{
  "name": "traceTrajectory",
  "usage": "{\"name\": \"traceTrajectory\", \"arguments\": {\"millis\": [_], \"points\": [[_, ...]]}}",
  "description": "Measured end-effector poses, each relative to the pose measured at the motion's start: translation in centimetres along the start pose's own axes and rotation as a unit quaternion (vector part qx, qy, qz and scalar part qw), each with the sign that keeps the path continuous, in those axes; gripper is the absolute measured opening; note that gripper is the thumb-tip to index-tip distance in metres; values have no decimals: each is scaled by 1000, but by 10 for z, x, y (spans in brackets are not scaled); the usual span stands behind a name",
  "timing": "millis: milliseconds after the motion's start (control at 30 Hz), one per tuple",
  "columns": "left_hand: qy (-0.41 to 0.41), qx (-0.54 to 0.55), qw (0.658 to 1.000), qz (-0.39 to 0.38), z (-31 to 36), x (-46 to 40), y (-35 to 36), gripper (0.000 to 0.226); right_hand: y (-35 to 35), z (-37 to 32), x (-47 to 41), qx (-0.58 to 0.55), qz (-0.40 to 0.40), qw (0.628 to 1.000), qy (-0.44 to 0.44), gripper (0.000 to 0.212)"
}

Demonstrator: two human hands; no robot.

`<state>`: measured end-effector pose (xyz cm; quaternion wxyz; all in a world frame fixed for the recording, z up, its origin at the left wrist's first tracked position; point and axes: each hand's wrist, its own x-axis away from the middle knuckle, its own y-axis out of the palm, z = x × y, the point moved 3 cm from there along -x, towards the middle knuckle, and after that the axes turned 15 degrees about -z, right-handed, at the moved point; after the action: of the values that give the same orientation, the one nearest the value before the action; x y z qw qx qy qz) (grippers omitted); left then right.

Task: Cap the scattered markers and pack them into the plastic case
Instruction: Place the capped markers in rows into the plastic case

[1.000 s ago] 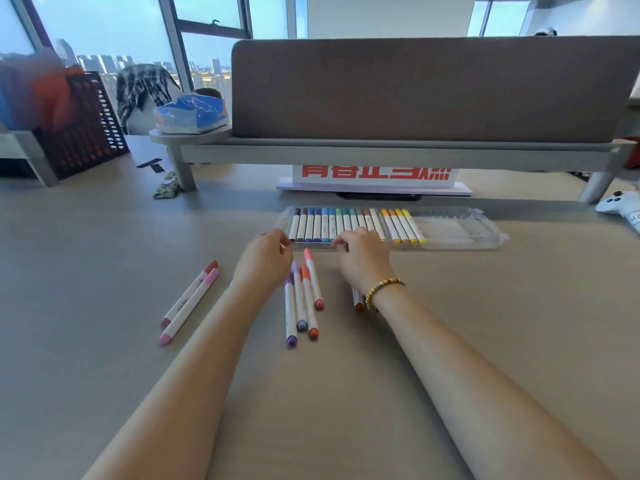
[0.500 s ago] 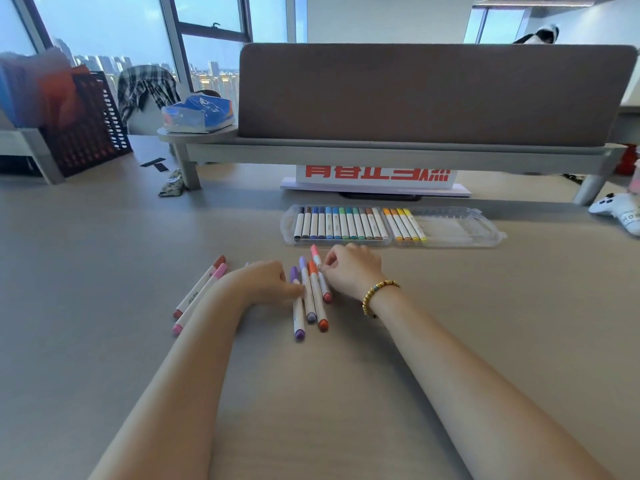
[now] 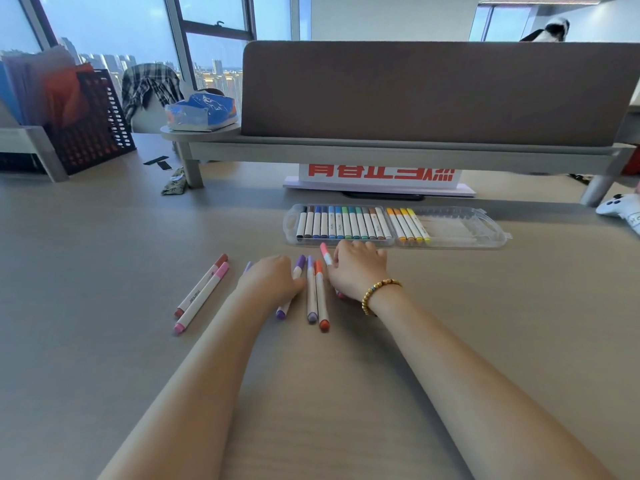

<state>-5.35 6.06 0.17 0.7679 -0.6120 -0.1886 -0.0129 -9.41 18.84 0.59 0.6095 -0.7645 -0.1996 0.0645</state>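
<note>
Beige bench (image 3: 104, 271): loose markers are gathered; right hand (image 3: 356, 268) pinches pink marker (image 3: 325, 252), left hand (image 3: 273, 282) covers purple marker (image 3: 298, 268). Caps should be checked before the case (image 3: 485, 230).

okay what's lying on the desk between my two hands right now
In the head view, three capped markers lie between the left hand and the right hand: a purple marker partly under the left hand, a lavender marker, and an orange marker.

The middle of the dark purple marker (image 3: 290, 289) is covered by the left hand (image 3: 269, 284). Most of the pink marker (image 3: 326, 255) is hidden under the right hand (image 3: 356, 268), whose fingers are folded from sight. The game controller (image 3: 620, 210) is cut off at the right edge.
</note>
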Motion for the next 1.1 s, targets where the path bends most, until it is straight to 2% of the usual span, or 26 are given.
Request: {"name": "traceTrajectory", "arguments": {"millis": [133,267,500,600,700,800,1000,1100], "points": [[-7,-28,999,-17,-7,-2,-1,30,-2,-10,4,-13,8,999,-44,29],[-15,-18,1000,-14,-8,-1,-4,33,5,-19,3,62,-54,996,-34,48],[-29,109,994,-3,-23,1,-18,26,2,-20,10,95,-110,989,4,49],[-41,153,987,30,-39,4,-28,26,3,-24,13,110,-118,987,0,41],[-47,171,982,57,-55,5,-32,21,2,-23,15,120,-116,986,1,46],[-54,147,987,30,-62,1,-27,25,2,-22,14,108,-116,987,3,47],[-72,8,997,-26,-51,4,-23,46,2,-19,10,65,-113,991,-5,48],[-53,15,997,-47,-46,4,-20,49,2,-15,6,52,-104,993,-4,48]]}}
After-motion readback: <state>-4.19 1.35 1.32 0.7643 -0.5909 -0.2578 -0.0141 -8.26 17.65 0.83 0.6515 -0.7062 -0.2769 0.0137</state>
